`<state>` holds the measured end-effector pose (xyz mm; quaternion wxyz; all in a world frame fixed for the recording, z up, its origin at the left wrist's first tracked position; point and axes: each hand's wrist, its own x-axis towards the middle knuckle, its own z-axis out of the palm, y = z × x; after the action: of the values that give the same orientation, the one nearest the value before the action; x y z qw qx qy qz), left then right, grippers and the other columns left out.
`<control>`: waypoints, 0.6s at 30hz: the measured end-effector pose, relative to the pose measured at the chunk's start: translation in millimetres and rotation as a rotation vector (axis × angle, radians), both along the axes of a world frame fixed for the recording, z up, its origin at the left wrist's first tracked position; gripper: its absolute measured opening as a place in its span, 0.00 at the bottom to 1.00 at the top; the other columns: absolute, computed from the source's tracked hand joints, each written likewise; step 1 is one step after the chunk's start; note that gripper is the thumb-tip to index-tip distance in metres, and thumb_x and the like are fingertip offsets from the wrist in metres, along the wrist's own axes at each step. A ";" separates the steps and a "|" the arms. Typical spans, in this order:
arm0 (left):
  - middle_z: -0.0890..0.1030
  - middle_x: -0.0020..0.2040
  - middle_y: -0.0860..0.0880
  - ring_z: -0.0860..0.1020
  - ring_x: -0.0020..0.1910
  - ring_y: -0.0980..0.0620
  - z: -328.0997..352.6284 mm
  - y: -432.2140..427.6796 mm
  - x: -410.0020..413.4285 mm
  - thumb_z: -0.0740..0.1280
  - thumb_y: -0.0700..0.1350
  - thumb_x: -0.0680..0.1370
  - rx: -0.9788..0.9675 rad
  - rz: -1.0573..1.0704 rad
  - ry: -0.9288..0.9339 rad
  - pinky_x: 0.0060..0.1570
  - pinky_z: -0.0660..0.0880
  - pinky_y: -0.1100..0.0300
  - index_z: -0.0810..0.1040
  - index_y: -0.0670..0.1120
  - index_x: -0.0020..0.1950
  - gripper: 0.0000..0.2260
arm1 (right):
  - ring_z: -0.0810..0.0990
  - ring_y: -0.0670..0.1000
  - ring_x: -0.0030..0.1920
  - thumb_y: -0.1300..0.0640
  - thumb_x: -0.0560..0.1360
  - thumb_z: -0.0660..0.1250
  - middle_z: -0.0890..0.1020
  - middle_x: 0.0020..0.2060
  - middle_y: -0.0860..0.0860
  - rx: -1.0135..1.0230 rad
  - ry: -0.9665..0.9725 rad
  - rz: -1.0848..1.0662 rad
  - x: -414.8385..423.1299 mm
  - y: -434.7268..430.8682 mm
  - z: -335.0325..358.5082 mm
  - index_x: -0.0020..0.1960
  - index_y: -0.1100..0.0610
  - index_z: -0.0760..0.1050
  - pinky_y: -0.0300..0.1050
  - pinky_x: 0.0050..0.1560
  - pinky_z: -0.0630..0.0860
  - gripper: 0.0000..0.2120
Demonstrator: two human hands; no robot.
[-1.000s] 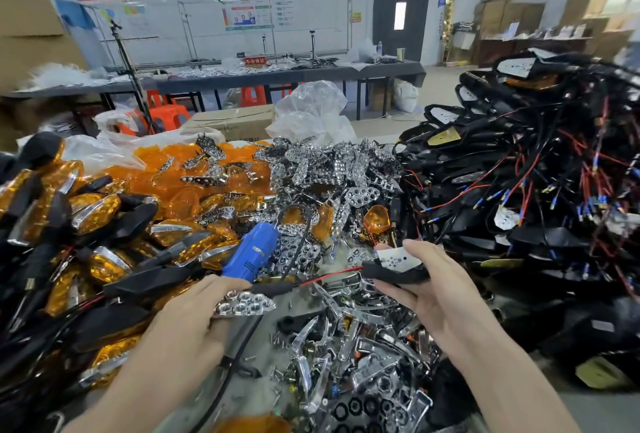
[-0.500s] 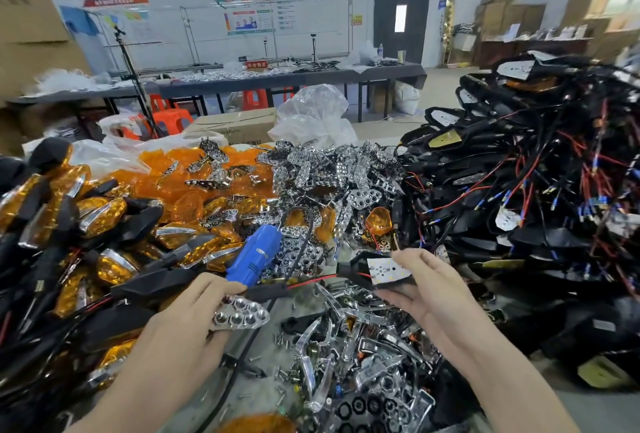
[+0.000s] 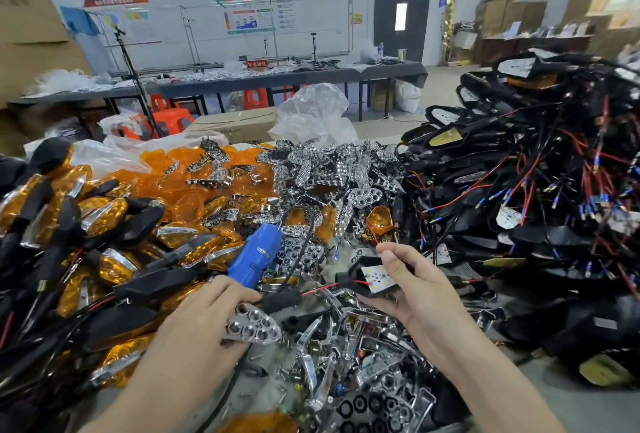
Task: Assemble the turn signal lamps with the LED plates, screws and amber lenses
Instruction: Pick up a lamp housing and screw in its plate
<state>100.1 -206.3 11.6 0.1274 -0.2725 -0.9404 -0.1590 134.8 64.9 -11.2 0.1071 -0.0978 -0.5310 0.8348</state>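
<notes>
My left hand (image 3: 204, 315) grips a chrome reflector plate (image 3: 254, 323) with several round cups, low at the centre left. My right hand (image 3: 415, 285) holds a black lamp housing (image 3: 360, 276) whose white LED board (image 3: 377, 276) faces up, thumb beside the board. The housing's black stem (image 3: 282, 299) and red wire (image 3: 317, 289) reach left toward my left fingers. The two hands are about a hand's width apart. Loose screws (image 3: 287, 377) lie on the table below them.
A blue electric screwdriver (image 3: 256, 254) lies just beyond my left hand. Finished amber lamps (image 3: 104, 211) pile at left, amber lenses (image 3: 180, 179) and chrome reflectors (image 3: 329, 169) behind, black wired housings (image 3: 536, 190) heap at right, chrome trims (image 3: 349, 346) in front.
My right hand has tilted the housing so its LED board faces up and drawn it slightly left. My left hand has kept its grip on the reflector plate and shifted little.
</notes>
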 end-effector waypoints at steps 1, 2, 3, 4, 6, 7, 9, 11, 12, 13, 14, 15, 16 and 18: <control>0.70 0.56 0.67 0.79 0.48 0.60 -0.5 1.8 -3.1 0.79 0.40 0.67 0.008 -0.008 -0.008 0.41 0.77 0.64 0.67 0.68 0.54 0.31 | 0.84 0.58 0.53 0.57 0.82 0.66 0.80 0.57 0.59 0.044 0.002 -0.013 -0.4 -0.9 -0.6 0.46 0.50 0.85 0.55 0.48 0.85 0.10; 0.67 0.57 0.68 0.78 0.49 0.60 -2.8 2.0 -4.4 0.76 0.42 0.71 0.036 -0.014 -0.043 0.45 0.77 0.61 0.63 0.69 0.52 0.28 | 0.83 0.59 0.56 0.57 0.82 0.66 0.79 0.59 0.59 0.079 0.004 -0.026 -0.5 -1.7 -0.5 0.45 0.49 0.85 0.55 0.49 0.85 0.11; 0.67 0.57 0.68 0.78 0.49 0.60 -3.8 3.4 -4.0 0.74 0.42 0.73 0.068 -0.014 -0.085 0.46 0.78 0.59 0.62 0.69 0.52 0.27 | 0.84 0.60 0.57 0.56 0.81 0.67 0.79 0.59 0.59 0.096 0.007 -0.034 -0.5 -2.3 -0.1 0.45 0.49 0.84 0.54 0.49 0.85 0.10; 0.69 0.56 0.68 0.79 0.46 0.60 -4.9 5.0 -3.8 0.74 0.42 0.73 0.094 -0.004 -0.112 0.45 0.79 0.58 0.63 0.70 0.52 0.27 | 0.85 0.59 0.55 0.55 0.80 0.68 0.80 0.59 0.60 0.101 0.012 -0.036 0.0 -2.5 0.5 0.45 0.49 0.84 0.53 0.48 0.85 0.08; 0.74 0.49 0.70 0.80 0.40 0.62 -5.6 6.8 -1.4 0.75 0.39 0.71 0.137 0.000 -0.120 0.37 0.77 0.64 0.64 0.76 0.53 0.34 | 0.85 0.58 0.52 0.52 0.77 0.69 0.81 0.58 0.60 0.105 0.018 -0.034 0.5 -1.7 0.7 0.45 0.48 0.84 0.51 0.47 0.85 0.05; 0.76 0.45 0.69 0.79 0.39 0.65 -6.4 6.1 -1.3 0.75 0.36 0.70 0.158 -0.010 -0.135 0.33 0.75 0.66 0.63 0.79 0.54 0.38 | 0.86 0.57 0.50 0.52 0.76 0.69 0.81 0.57 0.59 0.106 0.021 -0.031 0.5 -1.0 0.3 0.45 0.48 0.84 0.50 0.46 0.85 0.05; 0.80 0.40 0.65 0.79 0.34 0.68 -7.5 4.2 -2.0 0.75 0.31 0.68 0.172 -0.027 -0.130 0.29 0.75 0.67 0.65 0.82 0.55 0.45 | 0.87 0.55 0.47 0.54 0.78 0.69 0.82 0.54 0.58 0.112 0.030 -0.030 -0.5 0.0 -1.0 0.45 0.48 0.84 0.50 0.44 0.85 0.06; 0.83 0.42 0.64 0.80 0.32 0.66 -6.7 4.6 -1.4 0.77 0.31 0.68 0.159 -0.021 -0.093 0.31 0.79 0.59 0.68 0.81 0.57 0.44 | 0.88 0.55 0.45 0.56 0.81 0.67 0.82 0.52 0.58 0.121 0.038 -0.030 -1.3 0.3 -2.0 0.46 0.48 0.84 0.49 0.43 0.85 0.08; 0.82 0.44 0.67 0.81 0.34 0.65 -6.5 5.4 -1.1 0.78 0.33 0.68 0.142 -0.017 -0.060 0.34 0.80 0.58 0.71 0.77 0.58 0.40 | 0.88 0.55 0.44 0.56 0.81 0.67 0.82 0.52 0.58 0.127 0.041 -0.031 -1.5 0.2 -2.7 0.46 0.48 0.84 0.49 0.43 0.85 0.09; 0.80 0.45 0.71 0.80 0.37 0.66 -6.1 6.5 -0.4 0.77 0.35 0.69 0.129 -0.011 -0.039 0.38 0.81 0.59 0.73 0.73 0.59 0.35 | 0.87 0.54 0.44 0.56 0.82 0.66 0.81 0.52 0.57 0.136 0.040 -0.031 -1.9 -0.2 -3.5 0.46 0.47 0.84 0.49 0.43 0.85 0.10; 0.77 0.45 0.74 0.79 0.39 0.68 -5.7 8.1 0.1 0.76 0.36 0.70 0.125 0.000 -0.048 0.39 0.79 0.63 0.73 0.70 0.58 0.31 | 0.87 0.54 0.44 0.56 0.82 0.66 0.81 0.52 0.56 0.147 0.035 -0.030 -2.4 -1.1 -4.3 0.46 0.47 0.84 0.50 0.43 0.85 0.10; 0.76 0.44 0.74 0.78 0.39 0.68 -5.6 10.2 0.0 0.75 0.37 0.71 0.128 0.012 -0.083 0.38 0.77 0.65 0.71 0.69 0.55 0.28 | 0.87 0.53 0.44 0.56 0.82 0.66 0.82 0.52 0.56 0.161 0.029 -0.031 -2.9 -2.4 -5.3 0.45 0.47 0.84 0.51 0.44 0.85 0.10; 0.76 0.44 0.71 0.78 0.37 0.66 -6.6 12.5 -0.5 0.73 0.39 0.73 0.152 0.008 -0.128 0.34 0.74 0.66 0.68 0.70 0.54 0.26 | 0.87 0.54 0.44 0.56 0.82 0.66 0.82 0.51 0.55 0.172 0.023 -0.030 -3.3 -4.0 -6.3 0.45 0.46 0.84 0.51 0.44 0.85 0.11; 0.78 0.43 0.66 0.77 0.33 0.60 -9.3 16.5 -1.0 0.69 0.46 0.78 0.223 -0.033 -0.221 0.29 0.70 0.64 0.63 0.70 0.53 0.20 | 0.87 0.54 0.46 0.56 0.82 0.66 0.82 0.52 0.55 0.177 0.015 -0.027 -3.5 -7.1 -8.1 0.44 0.45 0.84 0.52 0.45 0.85 0.11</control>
<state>99.1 -189.9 2.3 0.0499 -0.2526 -0.9206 -0.2936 131.3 57.8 -19.3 0.1304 -0.0888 -0.6006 0.7838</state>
